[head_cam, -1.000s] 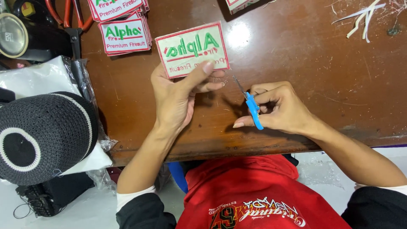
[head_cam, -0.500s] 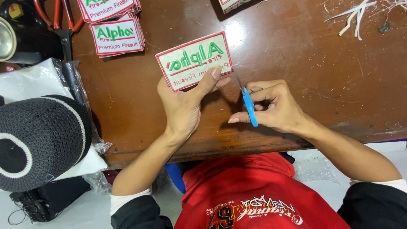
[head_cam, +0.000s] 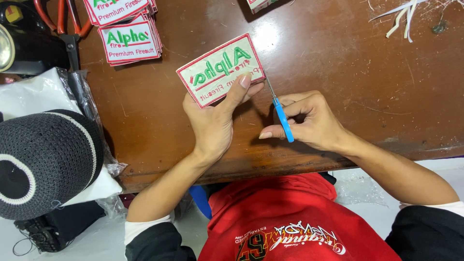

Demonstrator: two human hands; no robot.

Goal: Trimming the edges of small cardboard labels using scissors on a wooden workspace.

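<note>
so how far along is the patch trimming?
Done, by the look of it: stacked patches at the table's far left and white offcuts at far right. In hand: left hand pins one patch to the table; right hand holds the blue snips, tip at its edge. What is left cannot be told.

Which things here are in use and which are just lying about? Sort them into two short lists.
In use: patch held by the left hand; blue-handled snips in the right hand.

Lying about: stack of patches, knitted cap, red-handled tool, white scraps, plastic bag.
</note>
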